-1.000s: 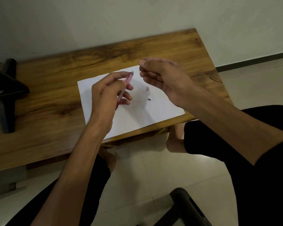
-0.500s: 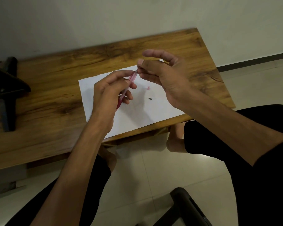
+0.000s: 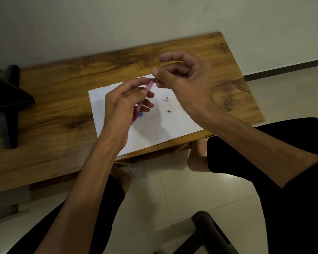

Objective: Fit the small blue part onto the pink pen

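My left hand point(image 3: 121, 105) grips a pink see-through pen barrel point(image 3: 148, 85), tilted with its open end up and to the right. My right hand point(image 3: 187, 83) pinches a thin dark rod point(image 3: 159, 66) between thumb and forefinger, its lower tip at the barrel's open end. Both hands hover above a white sheet of paper point(image 3: 154, 132) on a wooden table point(image 3: 62, 99). On the paper lie a small pink cap point(image 3: 167, 99), a tiny dark piece point(image 3: 169, 111) and a small blue piece point(image 3: 140, 114) just under my left fingers.
A dark stand point(image 3: 6, 99) sits on the table's left end. The table backs onto a pale wall. My knees in black clothing and a dark chair part point(image 3: 211, 233) are below, over a tiled floor.
My right hand closed in on the pen barrel and brought the thin rod to its open end. My left hand tilted the barrel slightly upward.
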